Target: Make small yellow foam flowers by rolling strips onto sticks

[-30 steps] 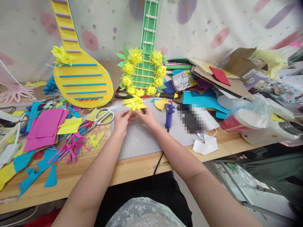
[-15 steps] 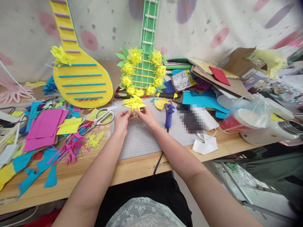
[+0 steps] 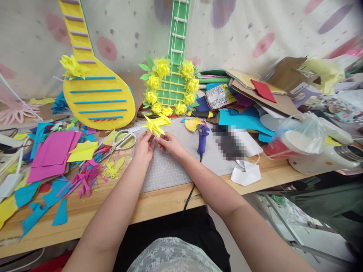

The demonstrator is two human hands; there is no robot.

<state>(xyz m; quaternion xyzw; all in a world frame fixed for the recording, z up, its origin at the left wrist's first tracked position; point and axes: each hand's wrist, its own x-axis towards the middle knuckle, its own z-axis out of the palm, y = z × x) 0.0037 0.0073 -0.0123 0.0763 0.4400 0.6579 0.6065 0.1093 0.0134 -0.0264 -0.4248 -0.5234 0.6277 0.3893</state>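
A yellow paper flower (image 3: 156, 124) with pointed petals is held up over the grey cutting mat (image 3: 167, 170). My left hand (image 3: 144, 146) is closed around its base from below. The fingers of my right hand (image 3: 170, 145) are pinched together at the flower's lower right side, close to the left fingertips; whether they grip the base is hard to make out. Right of my hands, a blue glue gun (image 3: 202, 139) stands on the mat, its dark cord running to the table edge. Scissors (image 3: 124, 139) with pale handles lie to the left.
Behind stand a yellow lute-shaped paper instrument (image 3: 99, 94) and a green one (image 3: 172, 85) ringed with yellow flowers. Magenta sheets (image 3: 53, 153) and blue scraps lie at left. On the right are a red-and-white cup (image 3: 292, 143), a white flask (image 3: 317, 160) and piled cardboard (image 3: 263, 94).
The flower has turned and tilted, its petals now pointing more to the left and down. My left fingers have shifted lower beneath it, and my right hand has moved slightly down and left.
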